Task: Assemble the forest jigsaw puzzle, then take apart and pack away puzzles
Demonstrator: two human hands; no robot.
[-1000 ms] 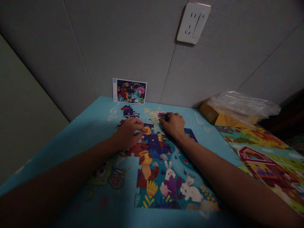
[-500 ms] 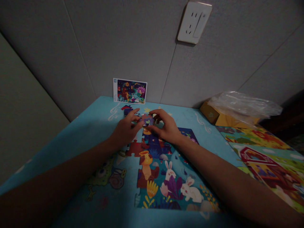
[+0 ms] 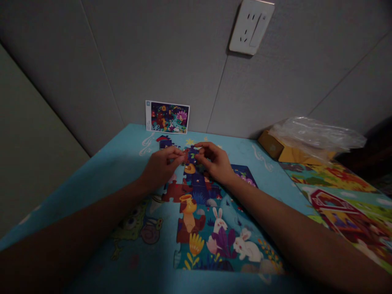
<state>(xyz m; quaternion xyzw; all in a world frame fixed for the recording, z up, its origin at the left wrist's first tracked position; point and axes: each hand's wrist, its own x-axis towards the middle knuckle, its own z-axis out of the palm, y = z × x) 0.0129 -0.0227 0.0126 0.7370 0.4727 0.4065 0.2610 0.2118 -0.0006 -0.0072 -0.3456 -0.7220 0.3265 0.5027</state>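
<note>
A purple puzzle piece with green leaves is between my two hands, above the upper left part of a partly joined puzzle. My left hand pinches the piece's left edge with thumb and index finger. On its right side my right hand has curled fingers close to the piece; whether they grip it is hard to see. The joined puzzle shows white rabbits, a yellow flower and an orange animal. Some loose dark pieces lie behind my left hand.
A picture card leans on the wall. At the right are a yellow box with clear plastic on it and other colourful puzzles. A socket is on the wall above.
The piece between my hands has turned, its leaves now upright. My left fingers have drawn closer together, and my right fingertips have shifted along its right side.
</note>
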